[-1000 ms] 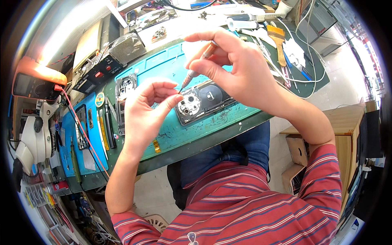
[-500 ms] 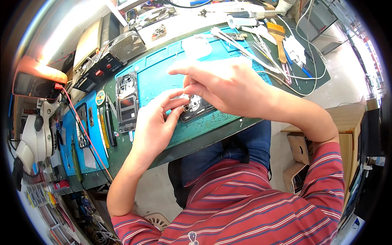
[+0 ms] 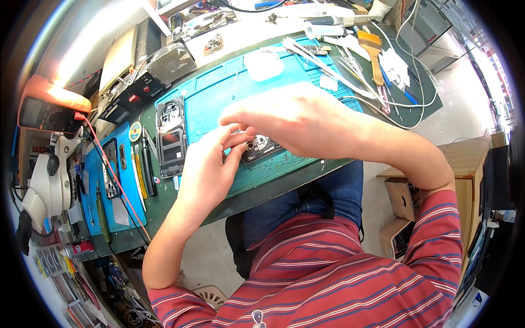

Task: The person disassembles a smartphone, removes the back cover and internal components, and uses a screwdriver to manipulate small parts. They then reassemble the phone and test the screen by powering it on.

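Note:
Over the near part of the blue work mat (image 3: 205,112), my two hands meet at the fingertips. My left hand (image 3: 210,167) is closed, thumb and fingers drawn together at the left end of a dark opened phone part (image 3: 258,152). Whatever sits in that pinch is too small to make out. From the right, my right hand (image 3: 292,120) bends over the same part with its fingers curled against the left fingertips; what they hold is hidden. Left of my hands lies another opened phone part (image 3: 171,136), dark, with a pale upper section.
Slim hand tools (image 3: 144,167) and a solder spool (image 3: 135,130) lie at the left, beside a smaller blue mat (image 3: 126,202). An orange multimeter (image 3: 52,109) stands behind them. White cables (image 3: 322,65) and a brush (image 3: 372,54) lie at the far right.
My right hand has tipped over and moved slightly left and down, its raised index finger now folded toward the left fingertips. My left hand has barely moved.

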Demonstrator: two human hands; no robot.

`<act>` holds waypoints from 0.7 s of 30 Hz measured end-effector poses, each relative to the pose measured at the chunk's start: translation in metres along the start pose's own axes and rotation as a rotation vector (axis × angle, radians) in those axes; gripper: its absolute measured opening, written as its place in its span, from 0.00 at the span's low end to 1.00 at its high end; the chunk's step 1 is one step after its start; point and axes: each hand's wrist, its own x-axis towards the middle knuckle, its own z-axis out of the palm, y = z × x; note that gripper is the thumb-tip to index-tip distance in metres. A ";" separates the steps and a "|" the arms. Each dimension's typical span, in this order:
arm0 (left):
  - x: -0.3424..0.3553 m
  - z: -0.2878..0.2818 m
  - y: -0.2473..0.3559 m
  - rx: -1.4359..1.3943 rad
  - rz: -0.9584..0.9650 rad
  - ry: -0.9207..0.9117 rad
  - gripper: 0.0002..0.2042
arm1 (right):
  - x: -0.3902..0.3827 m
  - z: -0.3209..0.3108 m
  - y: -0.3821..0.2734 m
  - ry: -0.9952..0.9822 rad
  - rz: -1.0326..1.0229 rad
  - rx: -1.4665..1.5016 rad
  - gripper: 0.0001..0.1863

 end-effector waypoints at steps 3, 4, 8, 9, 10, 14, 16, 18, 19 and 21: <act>-0.001 -0.002 -0.001 0.011 -0.016 -0.007 0.17 | 0.001 0.002 0.000 0.014 -0.017 0.047 0.20; 0.000 -0.002 0.000 0.009 -0.029 -0.011 0.17 | 0.001 0.003 0.001 0.027 -0.021 0.055 0.20; 0.001 -0.008 0.004 -0.032 -0.034 0.033 0.16 | 0.001 -0.004 -0.004 -0.089 0.098 -0.104 0.21; 0.003 -0.009 0.000 -0.038 -0.015 0.074 0.15 | 0.002 -0.007 -0.007 -0.107 0.129 -0.118 0.22; 0.007 -0.013 -0.005 -0.040 0.001 0.121 0.14 | 0.004 -0.010 -0.009 -0.125 0.152 -0.130 0.22; 0.031 -0.025 -0.029 0.104 0.064 0.238 0.09 | -0.001 0.009 -0.001 0.023 0.236 0.164 0.28; 0.046 -0.024 -0.037 0.172 0.074 0.249 0.07 | 0.002 -0.006 -0.005 -0.151 0.251 -0.059 0.30; 0.061 -0.019 -0.046 0.222 0.099 0.233 0.07 | 0.001 -0.007 -0.006 -0.139 0.213 -0.182 0.30; 0.066 -0.015 -0.048 0.271 0.079 0.212 0.08 | 0.000 -0.002 -0.007 -0.074 0.202 -0.093 0.30; 0.073 -0.009 -0.053 0.368 0.038 0.170 0.09 | 0.002 0.006 -0.007 0.056 0.179 0.086 0.29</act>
